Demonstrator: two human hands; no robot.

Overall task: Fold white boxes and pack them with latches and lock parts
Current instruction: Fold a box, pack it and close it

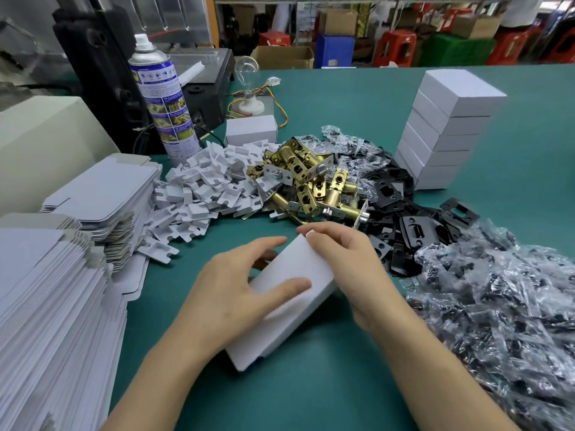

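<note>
A white box (pixel 280 331) lies slanted on the green table (pixel 326 393) in front of me. My left hand (pixel 236 293) holds it from the left, thumb across the top face and fingers round the far side. My right hand (pixel 348 259) grips the far right end, fingertips curled over the top corner. Behind the box sits a heap of brass latches (pixel 308 178). Black strike plates (pixel 413 222) lie to the right of the heap. Flat unfolded box blanks (pixel 56 321) are stacked at my left.
White cardboard inserts (pixel 205 185) are piled between the blanks and the latches. A tall stack of closed white boxes (pixel 445 132) stands at the back right. Clear bags of dark parts (pixel 504 306) cover the right side. A spray can (pixel 161 98) and a bulb (pixel 247 85) stand behind.
</note>
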